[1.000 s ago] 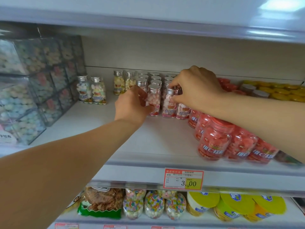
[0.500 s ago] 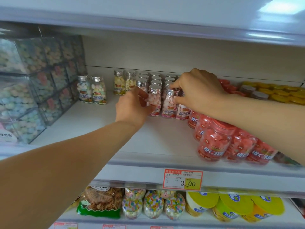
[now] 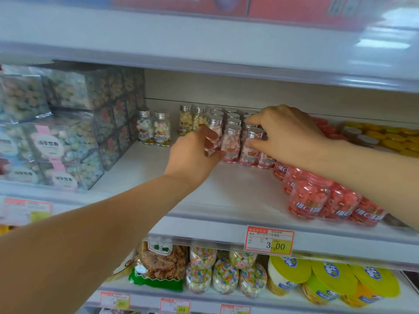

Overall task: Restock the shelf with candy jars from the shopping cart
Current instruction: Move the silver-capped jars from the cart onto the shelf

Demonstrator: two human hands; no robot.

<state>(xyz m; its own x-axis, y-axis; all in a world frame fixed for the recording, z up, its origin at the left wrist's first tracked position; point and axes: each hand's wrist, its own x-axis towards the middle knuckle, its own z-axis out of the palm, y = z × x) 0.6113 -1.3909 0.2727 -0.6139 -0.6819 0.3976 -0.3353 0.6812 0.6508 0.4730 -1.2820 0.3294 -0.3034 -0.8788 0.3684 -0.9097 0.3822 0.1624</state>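
Small clear candy jars with silver caps stand in rows at the back of the white middle shelf [image 3: 226,191]. My left hand [image 3: 195,157] curls round the left side of a pink candy jar [image 3: 215,134] in the front row. My right hand [image 3: 288,134] reaches in from the right and grips the silver cap of another pink jar [image 3: 250,148] between thumb and fingers. A further pink jar [image 3: 231,145] stands between the two. The shopping cart is out of view.
Two pastel jars [image 3: 154,131] and yellow jars [image 3: 189,120] stand left of the pink rows. Clear candy boxes [image 3: 63,141] fill the shelf's left end. Red jars [image 3: 306,200] lie at the front right, yellow-lidded tubs [image 3: 385,137] behind. A price tag [image 3: 268,242] hangs on the shelf edge.
Both hands stay at the pink jars. The right thumb has dropped lower on its jar. The view has tilted up slightly.
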